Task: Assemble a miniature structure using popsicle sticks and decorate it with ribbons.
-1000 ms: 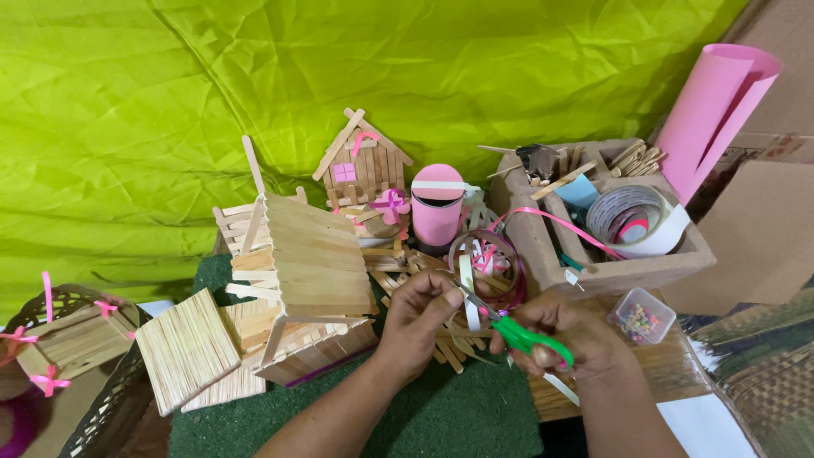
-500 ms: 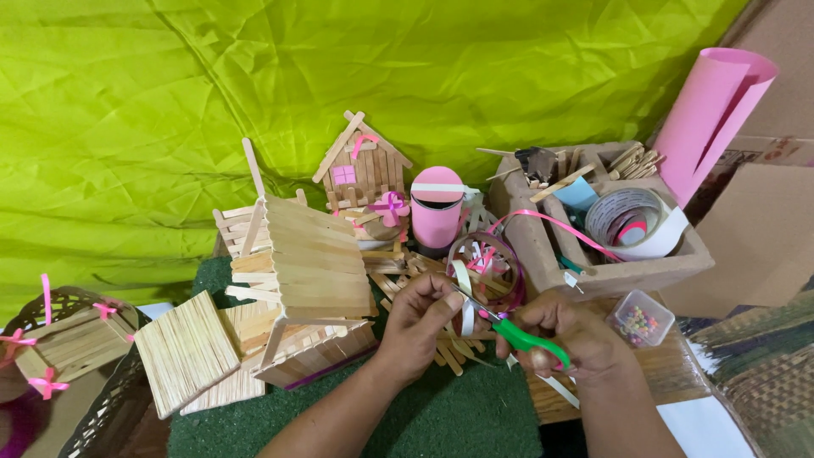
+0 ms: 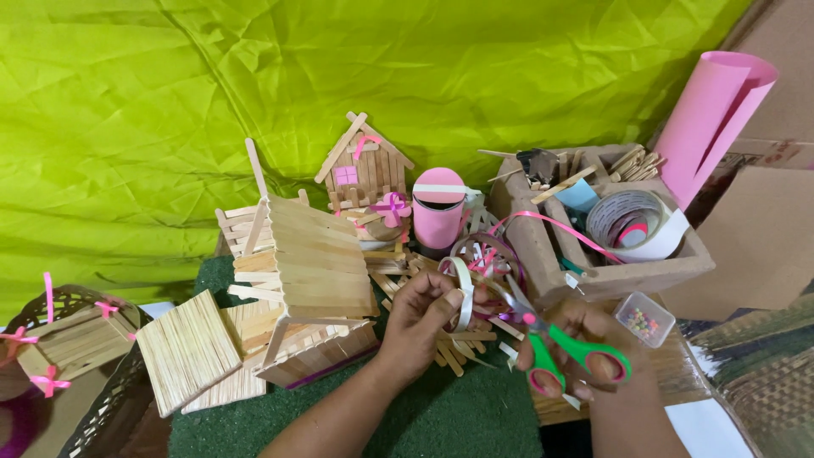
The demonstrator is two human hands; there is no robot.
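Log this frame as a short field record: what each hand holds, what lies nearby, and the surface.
left hand: pinches a pale strip bent into a loop
right hand: holds green-handled scissors, blades toward the strip
in front: stick house, small stick hut, pink cylinder
right side: wooden box holding a tape roll; pink paper roll
surface: green mat
backdrop: green cloth

Scissor blades (image 3: 515, 298) blurred; basket (image 3: 64, 339) cut off at left edge.
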